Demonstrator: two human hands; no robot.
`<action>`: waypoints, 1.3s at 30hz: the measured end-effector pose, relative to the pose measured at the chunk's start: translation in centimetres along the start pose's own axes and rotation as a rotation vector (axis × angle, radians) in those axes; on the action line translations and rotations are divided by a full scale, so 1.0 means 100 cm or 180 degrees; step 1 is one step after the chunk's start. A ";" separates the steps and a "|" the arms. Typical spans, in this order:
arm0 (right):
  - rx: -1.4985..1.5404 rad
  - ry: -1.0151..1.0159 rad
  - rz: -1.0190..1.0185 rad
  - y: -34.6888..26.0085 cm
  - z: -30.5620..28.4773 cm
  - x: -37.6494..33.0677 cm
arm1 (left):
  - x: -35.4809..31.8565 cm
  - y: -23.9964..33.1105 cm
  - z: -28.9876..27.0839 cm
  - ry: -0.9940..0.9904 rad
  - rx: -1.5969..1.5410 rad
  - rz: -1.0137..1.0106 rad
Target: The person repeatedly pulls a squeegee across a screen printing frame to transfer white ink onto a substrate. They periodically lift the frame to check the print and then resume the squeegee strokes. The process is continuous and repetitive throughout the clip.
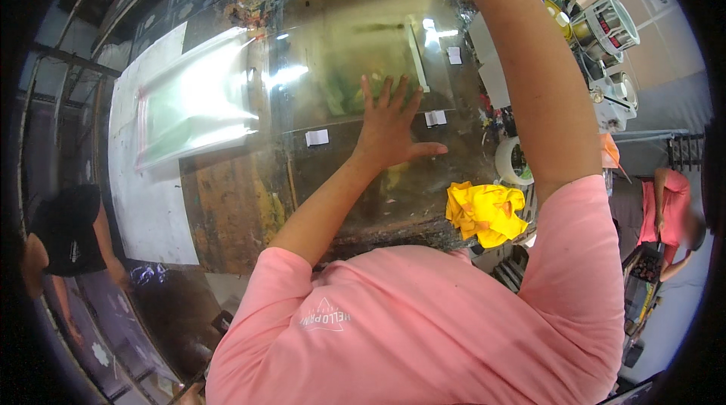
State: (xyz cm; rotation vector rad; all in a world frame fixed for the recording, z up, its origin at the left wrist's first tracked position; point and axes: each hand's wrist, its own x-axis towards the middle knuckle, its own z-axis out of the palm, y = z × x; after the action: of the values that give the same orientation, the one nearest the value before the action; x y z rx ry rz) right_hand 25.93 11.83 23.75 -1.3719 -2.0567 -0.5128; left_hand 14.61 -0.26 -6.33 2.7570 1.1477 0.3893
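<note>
Midway on the counter [227, 208] lies a glossy panel [340, 49], the left hand [389, 121] spread wide over it; the right hand is out of view, its state untellable. Rightward sit a yellow cloth [486, 214] and tape roll [505, 161].

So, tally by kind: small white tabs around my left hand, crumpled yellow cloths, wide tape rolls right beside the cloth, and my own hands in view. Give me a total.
Small white tabs: 3
Crumpled yellow cloth: 1
Wide tape roll: 1
Own hands in view: 1, the left hand; the right hand is out of frame
Total: 6
</note>
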 end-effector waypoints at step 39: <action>0.1081 -0.2067 0.0326 -0.051 0.075 -0.249 | -0.129 -0.094 -0.048 0.0945 -0.0196 -0.1820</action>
State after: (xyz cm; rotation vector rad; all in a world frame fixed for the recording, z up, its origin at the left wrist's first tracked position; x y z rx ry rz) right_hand 26.19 -2.65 1.53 -1.5453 -2.3974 0.3711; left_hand -1.84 -2.74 -6.12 2.2221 1.8740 0.7487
